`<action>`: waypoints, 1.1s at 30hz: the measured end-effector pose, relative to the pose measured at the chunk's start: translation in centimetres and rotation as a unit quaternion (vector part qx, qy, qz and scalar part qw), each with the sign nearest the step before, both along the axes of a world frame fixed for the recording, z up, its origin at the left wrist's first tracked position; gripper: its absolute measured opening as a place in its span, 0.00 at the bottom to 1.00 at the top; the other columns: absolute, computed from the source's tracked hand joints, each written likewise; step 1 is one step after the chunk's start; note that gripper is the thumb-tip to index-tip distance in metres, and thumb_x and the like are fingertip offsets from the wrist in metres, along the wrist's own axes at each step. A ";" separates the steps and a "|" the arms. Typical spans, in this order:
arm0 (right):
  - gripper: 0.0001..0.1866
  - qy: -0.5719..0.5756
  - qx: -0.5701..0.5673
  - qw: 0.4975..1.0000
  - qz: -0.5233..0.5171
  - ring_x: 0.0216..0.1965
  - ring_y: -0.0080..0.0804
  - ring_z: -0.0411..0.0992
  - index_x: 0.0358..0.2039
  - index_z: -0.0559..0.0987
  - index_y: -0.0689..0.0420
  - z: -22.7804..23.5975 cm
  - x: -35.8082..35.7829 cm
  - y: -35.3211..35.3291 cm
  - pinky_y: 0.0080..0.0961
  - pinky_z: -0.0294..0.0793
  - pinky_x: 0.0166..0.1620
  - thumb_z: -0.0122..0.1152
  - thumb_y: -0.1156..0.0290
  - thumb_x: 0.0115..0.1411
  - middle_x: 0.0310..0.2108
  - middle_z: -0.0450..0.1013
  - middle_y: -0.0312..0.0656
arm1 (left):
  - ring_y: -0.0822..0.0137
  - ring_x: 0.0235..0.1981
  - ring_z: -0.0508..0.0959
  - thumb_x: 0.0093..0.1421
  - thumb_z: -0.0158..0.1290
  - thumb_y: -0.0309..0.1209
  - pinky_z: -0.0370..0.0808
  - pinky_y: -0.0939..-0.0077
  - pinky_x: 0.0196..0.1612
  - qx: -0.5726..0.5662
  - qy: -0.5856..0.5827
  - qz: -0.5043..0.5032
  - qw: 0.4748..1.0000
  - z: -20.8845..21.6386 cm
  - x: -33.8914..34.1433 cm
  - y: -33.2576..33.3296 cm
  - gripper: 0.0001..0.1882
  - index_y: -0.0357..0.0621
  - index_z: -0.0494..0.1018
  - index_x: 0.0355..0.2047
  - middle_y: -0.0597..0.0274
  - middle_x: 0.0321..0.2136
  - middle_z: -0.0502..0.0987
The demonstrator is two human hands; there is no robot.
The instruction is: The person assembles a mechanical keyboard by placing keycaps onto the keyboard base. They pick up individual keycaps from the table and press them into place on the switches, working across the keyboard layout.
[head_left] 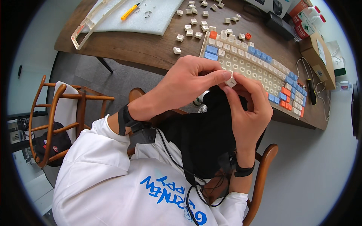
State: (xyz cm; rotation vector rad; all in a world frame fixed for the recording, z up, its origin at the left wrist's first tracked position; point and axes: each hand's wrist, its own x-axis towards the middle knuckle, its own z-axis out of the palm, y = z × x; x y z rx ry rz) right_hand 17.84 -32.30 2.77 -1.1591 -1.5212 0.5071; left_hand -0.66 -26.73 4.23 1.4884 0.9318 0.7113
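A white keycap (231,82) is pinched between my two hands, in front of the table edge. My left hand (188,77) closes thumb and forefinger on its upper left side. From the right, the thumb and fingers of my right hand (250,103) grip the same keycap. Just beyond them lies a keyboard (247,67) with white, blue and orange keys. Many of its switch places in the middle and left show no caps. Loose white keycaps (204,28) are scattered on the table left of and behind the keyboard.
A white foam sheet (158,20) on the brown table (124,52) bears a yellow screwdriver (130,12) and small screws (147,15). A clear frame (90,24) overhangs the table edge. At right are a cardboard box (318,56), cables and bottles. A wooden chair (56,113) stands left.
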 end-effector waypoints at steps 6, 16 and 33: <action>0.15 -0.015 -0.037 0.999 0.000 0.36 0.28 0.83 0.46 0.86 0.62 -0.6 0.9 0.7 0.22 0.84 0.43 0.74 0.85 0.57 0.37 0.84 0.44 | 0.82 0.31 0.70 0.74 0.57 0.34 0.68 0.81 0.35 0.093 0.023 0.010 0.995 -0.6 -1.0 0.2 0.14 0.35 0.82 0.36 0.72 0.28 0.78; 0.10 -0.146 -0.019 0.989 -0.004 0.35 0.29 0.77 0.41 0.88 0.58 -0.2 2.5 7.0 0.26 0.77 0.36 0.74 0.80 0.58 0.39 0.79 0.39 | 0.83 0.21 0.58 0.73 0.55 0.41 0.55 0.80 0.26 0.263 0.043 0.311 0.912 -5.6 -9.3 8.2 0.19 0.43 0.82 0.28 0.77 0.18 0.68; 0.09 -0.151 -0.059 0.987 -0.017 0.33 0.28 0.78 0.40 0.86 0.63 -1.8 1.4 7.6 0.25 0.79 0.37 0.72 0.83 0.59 0.38 0.78 0.40 | 0.83 0.26 0.66 0.74 0.55 0.41 0.64 0.82 0.32 0.223 0.020 0.304 0.926 -6.4 -9.5 8.1 0.19 0.42 0.81 0.28 0.75 0.23 0.75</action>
